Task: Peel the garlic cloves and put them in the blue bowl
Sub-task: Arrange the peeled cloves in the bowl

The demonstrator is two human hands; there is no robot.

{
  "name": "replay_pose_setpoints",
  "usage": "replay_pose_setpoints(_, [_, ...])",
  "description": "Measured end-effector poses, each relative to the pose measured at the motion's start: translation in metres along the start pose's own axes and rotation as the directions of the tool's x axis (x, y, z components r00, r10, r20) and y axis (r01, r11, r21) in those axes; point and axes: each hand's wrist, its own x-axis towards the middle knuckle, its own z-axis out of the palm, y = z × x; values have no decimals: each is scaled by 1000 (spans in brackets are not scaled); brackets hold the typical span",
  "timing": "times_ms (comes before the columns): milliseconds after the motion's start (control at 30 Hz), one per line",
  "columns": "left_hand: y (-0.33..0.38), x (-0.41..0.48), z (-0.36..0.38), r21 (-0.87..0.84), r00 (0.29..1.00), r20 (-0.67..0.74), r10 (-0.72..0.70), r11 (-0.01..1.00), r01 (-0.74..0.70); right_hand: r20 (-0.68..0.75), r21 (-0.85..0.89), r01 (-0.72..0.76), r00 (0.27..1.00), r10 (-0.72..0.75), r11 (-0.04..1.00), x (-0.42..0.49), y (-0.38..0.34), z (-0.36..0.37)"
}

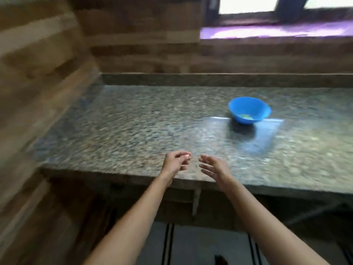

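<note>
Grey-green speckled stone makes up the table (133, 121) we stand at, and the whole view is blurred. The blue bowl (241, 107) sits upright on it, and we take our bearings from there. Inside the bowl, at the bottom, lies a small heap of pale yellowish pieces (246, 117), which look like the garlic, though the blur hides their shape. Both of our hands hover well short of the bowl, nearer to us and to its left, over the front edge of the table. The left hand (174, 163) is farther from the bowl; its fingers (181, 154) are curled in and seem to pinch a small pale scrap (188, 155) against the thumb, and we cannot tell what the scrap is. The right hand (214, 170) is just beside it, on the bowl's side, with its fingers (205, 159) straight and spread apart, holding nothing. The two hands do not touch. Brown wood panelling (47, 73) rises behind and left of the bowl, and a bright window (248, 4) stands above it.
</note>
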Motion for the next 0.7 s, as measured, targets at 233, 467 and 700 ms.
replay_pose_setpoints(233, [13, 44, 166, 222, 998, 34, 59, 973, -65, -239, 52, 84, 969, -69, 995, 7, -38, -158])
replay_pose_setpoints(467, [0, 103, 225, 683, 972, -53, 231, 718, -133, -218, 44, -8, 976, 17, 999, 48, -74, -238])
replay_pose_setpoints(700, [-2, 124, 231, 812, 944, 78, 322, 528, -248, -190, 45, -21, 981, 30, 999, 75, -91, -255])
